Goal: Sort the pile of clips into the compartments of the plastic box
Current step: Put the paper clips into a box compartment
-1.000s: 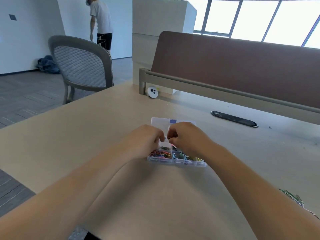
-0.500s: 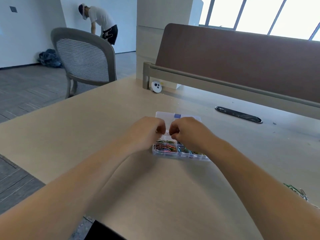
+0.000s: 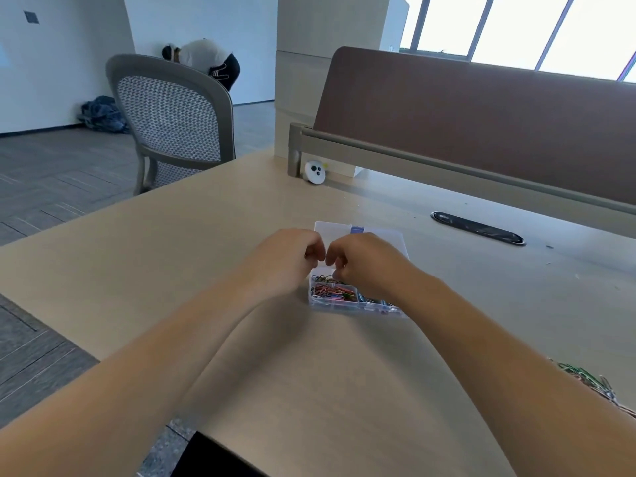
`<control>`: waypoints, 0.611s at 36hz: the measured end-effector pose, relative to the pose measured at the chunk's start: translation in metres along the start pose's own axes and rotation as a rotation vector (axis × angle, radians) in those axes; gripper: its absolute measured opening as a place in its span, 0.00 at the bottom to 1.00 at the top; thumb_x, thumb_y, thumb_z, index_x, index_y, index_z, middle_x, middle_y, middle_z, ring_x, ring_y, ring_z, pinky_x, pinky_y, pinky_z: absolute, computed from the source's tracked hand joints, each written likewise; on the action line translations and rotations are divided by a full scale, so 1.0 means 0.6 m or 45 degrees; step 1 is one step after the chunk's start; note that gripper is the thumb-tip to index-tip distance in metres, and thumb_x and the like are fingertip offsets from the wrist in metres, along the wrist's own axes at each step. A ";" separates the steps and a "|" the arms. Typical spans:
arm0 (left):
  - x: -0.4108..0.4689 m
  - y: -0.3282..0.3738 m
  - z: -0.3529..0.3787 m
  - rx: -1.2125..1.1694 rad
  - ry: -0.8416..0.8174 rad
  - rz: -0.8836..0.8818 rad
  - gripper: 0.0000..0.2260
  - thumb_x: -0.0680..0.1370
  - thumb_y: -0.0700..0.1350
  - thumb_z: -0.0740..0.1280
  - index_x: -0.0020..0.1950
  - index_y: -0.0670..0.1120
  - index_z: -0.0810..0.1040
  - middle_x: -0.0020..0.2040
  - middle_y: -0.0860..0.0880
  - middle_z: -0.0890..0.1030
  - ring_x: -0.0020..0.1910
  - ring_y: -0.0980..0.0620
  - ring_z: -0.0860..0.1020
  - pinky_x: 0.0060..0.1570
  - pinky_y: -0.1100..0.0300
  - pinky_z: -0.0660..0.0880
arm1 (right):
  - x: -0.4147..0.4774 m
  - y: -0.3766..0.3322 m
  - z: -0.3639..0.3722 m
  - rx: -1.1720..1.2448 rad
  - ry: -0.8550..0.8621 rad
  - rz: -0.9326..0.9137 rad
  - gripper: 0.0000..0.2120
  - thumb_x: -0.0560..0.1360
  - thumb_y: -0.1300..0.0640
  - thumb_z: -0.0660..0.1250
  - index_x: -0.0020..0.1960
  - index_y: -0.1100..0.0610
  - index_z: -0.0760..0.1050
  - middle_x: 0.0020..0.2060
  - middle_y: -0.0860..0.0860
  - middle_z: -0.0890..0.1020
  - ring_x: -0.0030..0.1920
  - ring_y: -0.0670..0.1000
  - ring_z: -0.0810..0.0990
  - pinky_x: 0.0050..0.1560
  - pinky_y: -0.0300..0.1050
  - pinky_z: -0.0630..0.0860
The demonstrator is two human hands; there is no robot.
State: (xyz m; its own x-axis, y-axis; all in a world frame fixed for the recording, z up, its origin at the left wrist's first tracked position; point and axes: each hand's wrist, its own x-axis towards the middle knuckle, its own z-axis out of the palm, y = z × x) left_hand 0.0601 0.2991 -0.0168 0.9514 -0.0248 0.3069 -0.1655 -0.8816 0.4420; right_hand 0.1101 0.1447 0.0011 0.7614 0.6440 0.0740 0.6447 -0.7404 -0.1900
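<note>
- Pale bench (image 3: 192,235) bears the box (image 3: 344,306); the pile (image 3: 585,375) lies far right.
- Left hand (image 3: 285,259) and right hand (image 3: 368,266) curl above the box; whatever they hold is hidden.
- A fumbled clip could land in the wrong compartment.

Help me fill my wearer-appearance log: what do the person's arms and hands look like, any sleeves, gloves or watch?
Both the left hand and right hand are bare, no gloves. The left forearm and right forearm show no sleeves, watch or bands. Rings cannot be ruled out.
</note>
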 end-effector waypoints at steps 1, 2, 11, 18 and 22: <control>0.000 0.001 0.000 0.001 -0.003 -0.003 0.10 0.77 0.38 0.62 0.51 0.47 0.81 0.47 0.52 0.82 0.46 0.54 0.77 0.43 0.61 0.70 | 0.000 0.000 -0.001 -0.005 0.002 -0.006 0.12 0.75 0.60 0.69 0.58 0.52 0.80 0.48 0.48 0.83 0.43 0.46 0.73 0.34 0.32 0.61; -0.001 0.001 0.000 -0.001 -0.004 -0.005 0.10 0.77 0.38 0.62 0.51 0.47 0.81 0.48 0.52 0.82 0.46 0.54 0.76 0.43 0.62 0.70 | 0.000 0.000 -0.001 -0.011 0.004 -0.010 0.12 0.76 0.61 0.69 0.58 0.53 0.80 0.48 0.49 0.83 0.43 0.46 0.73 0.35 0.34 0.63; -0.002 0.020 0.000 -0.011 0.010 -0.001 0.09 0.78 0.39 0.62 0.51 0.48 0.80 0.45 0.54 0.79 0.43 0.56 0.74 0.40 0.64 0.66 | -0.009 0.016 0.000 -0.010 0.075 0.016 0.09 0.76 0.60 0.69 0.55 0.53 0.81 0.47 0.49 0.83 0.46 0.48 0.76 0.46 0.39 0.69; -0.006 0.054 -0.001 -0.009 -0.017 -0.009 0.10 0.78 0.39 0.61 0.51 0.49 0.80 0.45 0.55 0.78 0.44 0.56 0.74 0.40 0.64 0.67 | -0.033 0.031 -0.015 -0.062 0.111 0.067 0.06 0.76 0.59 0.69 0.52 0.53 0.81 0.47 0.52 0.82 0.47 0.51 0.78 0.51 0.45 0.76; -0.012 0.083 0.004 -0.013 -0.046 0.001 0.10 0.78 0.40 0.61 0.52 0.50 0.80 0.46 0.54 0.79 0.43 0.54 0.75 0.41 0.63 0.68 | -0.053 0.044 -0.027 -0.062 0.155 0.113 0.06 0.77 0.58 0.66 0.52 0.51 0.80 0.48 0.50 0.82 0.44 0.48 0.75 0.49 0.44 0.76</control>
State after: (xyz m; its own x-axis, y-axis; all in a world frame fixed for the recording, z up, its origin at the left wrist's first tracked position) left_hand 0.0457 0.2541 0.0009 0.9600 -0.0425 0.2767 -0.1686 -0.8767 0.4504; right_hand 0.1036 0.1016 0.0096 0.8161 0.5498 0.1779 0.5749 -0.8036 -0.1539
